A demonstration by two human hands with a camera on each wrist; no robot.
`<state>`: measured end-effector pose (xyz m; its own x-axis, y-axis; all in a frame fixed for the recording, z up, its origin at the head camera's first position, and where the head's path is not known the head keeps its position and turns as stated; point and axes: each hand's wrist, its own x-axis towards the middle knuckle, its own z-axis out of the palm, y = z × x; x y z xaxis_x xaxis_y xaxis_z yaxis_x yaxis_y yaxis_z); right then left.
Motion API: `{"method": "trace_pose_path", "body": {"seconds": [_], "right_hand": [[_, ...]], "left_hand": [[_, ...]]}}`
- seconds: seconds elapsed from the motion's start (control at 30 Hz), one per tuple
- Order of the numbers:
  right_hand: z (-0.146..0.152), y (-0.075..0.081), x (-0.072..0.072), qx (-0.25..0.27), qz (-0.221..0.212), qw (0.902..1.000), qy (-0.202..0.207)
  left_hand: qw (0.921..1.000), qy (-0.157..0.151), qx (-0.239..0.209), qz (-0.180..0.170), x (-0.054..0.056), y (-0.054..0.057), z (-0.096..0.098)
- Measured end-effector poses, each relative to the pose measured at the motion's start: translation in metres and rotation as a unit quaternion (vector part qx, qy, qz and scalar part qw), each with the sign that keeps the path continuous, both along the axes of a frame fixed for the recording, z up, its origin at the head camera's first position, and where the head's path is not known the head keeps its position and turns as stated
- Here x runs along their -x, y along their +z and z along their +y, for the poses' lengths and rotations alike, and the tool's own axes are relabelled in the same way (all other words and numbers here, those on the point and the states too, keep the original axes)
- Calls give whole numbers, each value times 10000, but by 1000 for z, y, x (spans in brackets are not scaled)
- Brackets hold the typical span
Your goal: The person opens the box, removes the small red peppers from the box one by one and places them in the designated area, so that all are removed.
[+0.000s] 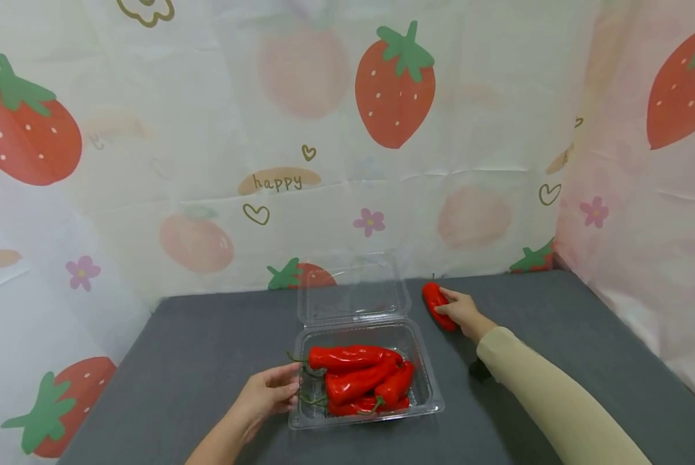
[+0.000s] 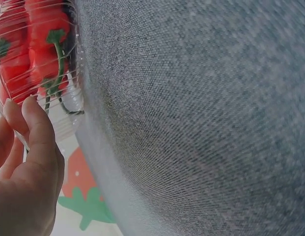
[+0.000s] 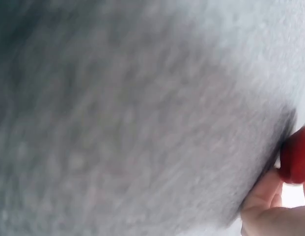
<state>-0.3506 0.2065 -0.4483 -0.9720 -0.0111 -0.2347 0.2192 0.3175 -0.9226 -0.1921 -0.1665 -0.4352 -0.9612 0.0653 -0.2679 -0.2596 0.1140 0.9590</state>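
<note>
A clear plastic clamshell box [image 1: 430,387] stands on the grey table with its lid [image 1: 353,290] raised at the back. Several red peppers [image 1: 353,381] with green stems lie inside it. My left hand [image 1: 269,391] pinches the box's left rim between thumb and fingers; the left wrist view shows the fingertips [image 2: 37,110] at the ribbed wall. To the right of the lid, my right hand [image 1: 462,312] grips another red pepper [image 1: 431,297] around its side, stem pointing to the back. In the right wrist view only the tip of this pepper [image 3: 295,156] shows.
Grey cloth covers the table [image 1: 225,342]. Behind it hangs a pale curtain [image 1: 324,142] printed with strawberries, closing off the back and both sides. A small black object [image 1: 480,370] shows under the right wrist.
</note>
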Motion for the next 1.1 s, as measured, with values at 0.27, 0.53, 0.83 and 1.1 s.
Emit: {"method": "trace_pose_path", "body": {"seconds": [0.27,0.53,0.83,1.1], "right_hand": [[4,3,-4,164,-98,9998,107],[8,8,-9,296,-173,9994,82],[18,17,-17,203,-158,9996,137],[13,43,-30,573,-61,9977,347]], "left_hand": [[10000,-3,-10,-23,0,-2,0],[10000,-1,-51,-27,0,-1,1],[10000,-39,-85,26,2,-2,-1],[9999,-42,-82,116,0,0,0]]}}
